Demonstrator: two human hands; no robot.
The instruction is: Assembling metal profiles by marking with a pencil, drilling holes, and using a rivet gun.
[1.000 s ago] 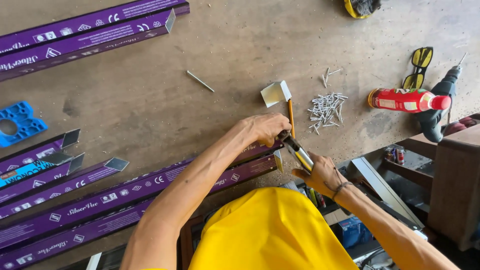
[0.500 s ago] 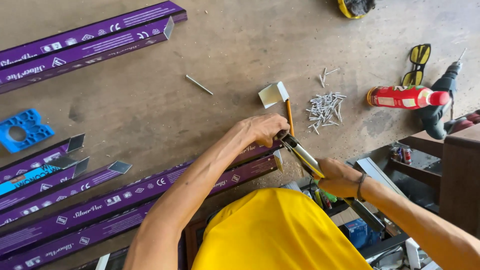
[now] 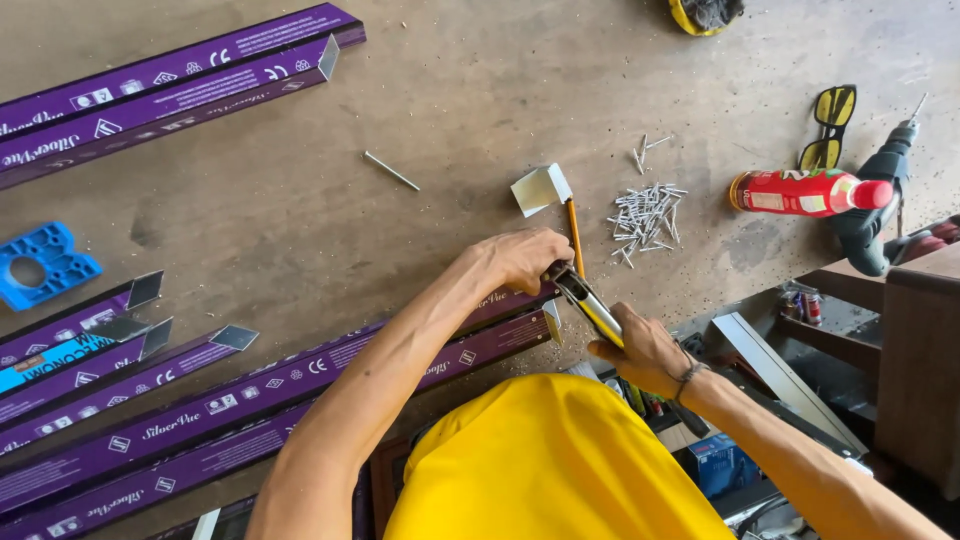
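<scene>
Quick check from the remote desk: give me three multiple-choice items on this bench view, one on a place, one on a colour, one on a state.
1. Where does the pile of screws lie?
A. Beside the red bottle
B. On the blue plastic jig
C. Inside the purple-wrapped profiles

2. What colour are the lenses of the safety glasses?
A. Clear
B. Yellow
C. Black

3. How is the yellow-handled tool held?
A. By the left hand only
B. Lying free
C. By left hand and right hand

Answers: 1 A, the pile lies just left of the bottle; 2 B, both lenses show yellow; 3 C, one hand at each end.
</scene>
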